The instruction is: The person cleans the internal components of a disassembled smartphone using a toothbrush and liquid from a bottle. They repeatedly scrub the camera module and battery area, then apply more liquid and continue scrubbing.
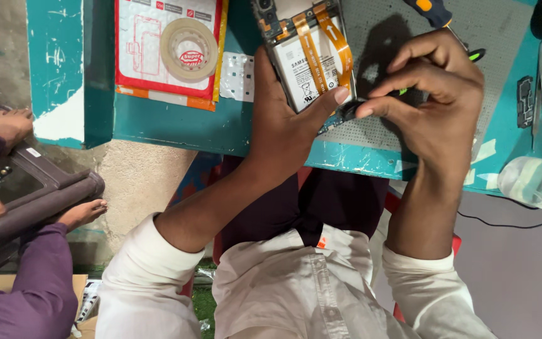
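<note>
Lying back-open on the grey perforated mat (490, 31), opened phone (305, 53) with white battery and orange ribbon cables, steadied by left hand (280, 119), thumb pressed on its lower edge. Right hand (437, 103) pinched shut on a small dark part (349, 112) just beside the phone's corner. Farther left, tape roll (189, 49) on a red-bordered sheet; screwdriver (434, 11) above; another person's purple sleeve (29, 282) well apart.

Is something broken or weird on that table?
Yes, the phone under the left hand lies with its back off, so its battery and orange ribbon cables show. The right hand pinches a small dark part at its lower edge. The teal table has scratched, chipped paint.
</note>
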